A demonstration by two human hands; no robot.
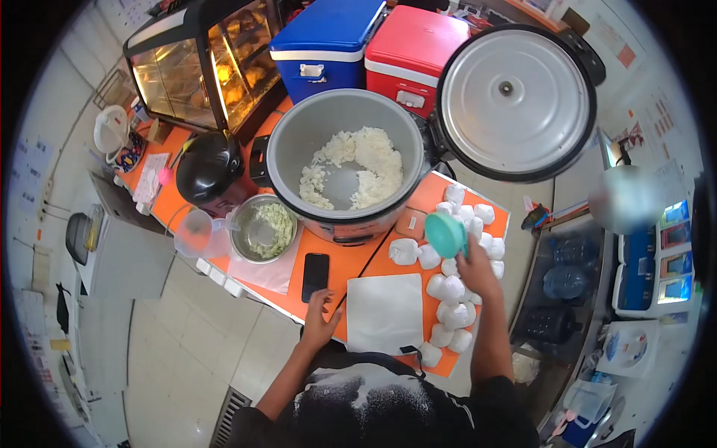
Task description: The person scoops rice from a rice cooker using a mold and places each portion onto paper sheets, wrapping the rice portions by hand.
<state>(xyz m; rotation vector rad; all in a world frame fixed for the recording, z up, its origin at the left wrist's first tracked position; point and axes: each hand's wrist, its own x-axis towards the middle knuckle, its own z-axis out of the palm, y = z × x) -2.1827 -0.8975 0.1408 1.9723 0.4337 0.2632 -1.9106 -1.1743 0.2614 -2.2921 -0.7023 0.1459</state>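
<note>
My right hand (478, 270) grips a teal plastic cup (445, 235) above the white wrapped bundles (452, 287) on the right of the table. My left hand (321, 316) holds nothing, its fingers loosely apart near the table's front edge. Just beyond it lies a black phone (316, 276). Between my hands a white paper sheet (385, 313) lies flat on the orange table. Behind it stands a large rice cooker (345, 157) with cooked rice (370, 164) clumped inside. Its round lid (515, 101) is raised to the right.
A metal bowl (263, 230) of shredded pale-green food sits left of the cooker, beside a clear plastic jug (200, 233). Behind are a dark lidded pot (210, 168), a heated food display (202, 67), and blue (321, 52) and red (411, 52) coolers.
</note>
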